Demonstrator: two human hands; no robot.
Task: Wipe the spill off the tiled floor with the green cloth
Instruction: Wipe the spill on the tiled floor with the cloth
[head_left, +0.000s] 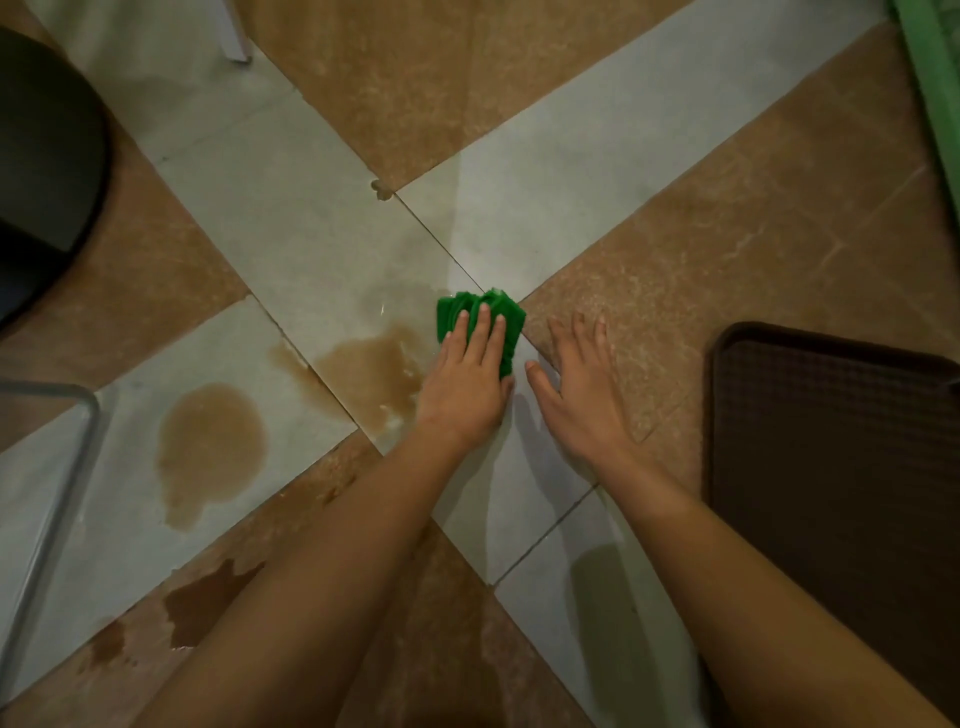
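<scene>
At the far left we see a big black round thing (44, 156) by the edge, and under it a thin metal bar (57, 499) that bends down over the tiled floor (291, 208). Next to the bar lies the spill (210, 447), a light brown puddle on a grey tile. Below it there are darker wet spots on a brown tile. A second brown puddle sits a bit more to the right, and it touches the edge of our left hand (465, 382).

Our left hand lies flat, fingers stretched out, and presses down on the green cloth (483, 322). The cloth is bunched up on the floor in the middle, right where the grey and brown tiles meet, and it pokes out past our fingertips.

Just beside it, our right hand (579, 392) rests flat on the floor with its fingers spread wide. It holds nothing and does not touch the cloth.

Further right lies a dark brown mat (841, 467). In the top right corner we see something green (935, 78).
</scene>
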